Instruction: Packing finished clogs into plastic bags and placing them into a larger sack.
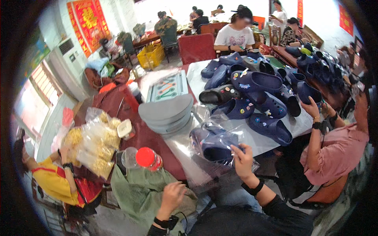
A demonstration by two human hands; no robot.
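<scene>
Left grip (173, 194) is half-curled, apparently empty; right grip (243, 159) pinches a clear bag (226, 131) around navy clogs (214, 151); loose clogs (258, 82) lie unbagged.

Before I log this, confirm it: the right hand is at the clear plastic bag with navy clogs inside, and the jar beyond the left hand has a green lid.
The colour is wrong: the head view shows a red lid on the jar beyond the left hand. The right hand is indeed at the clear plastic bag with navy clogs inside.
</scene>
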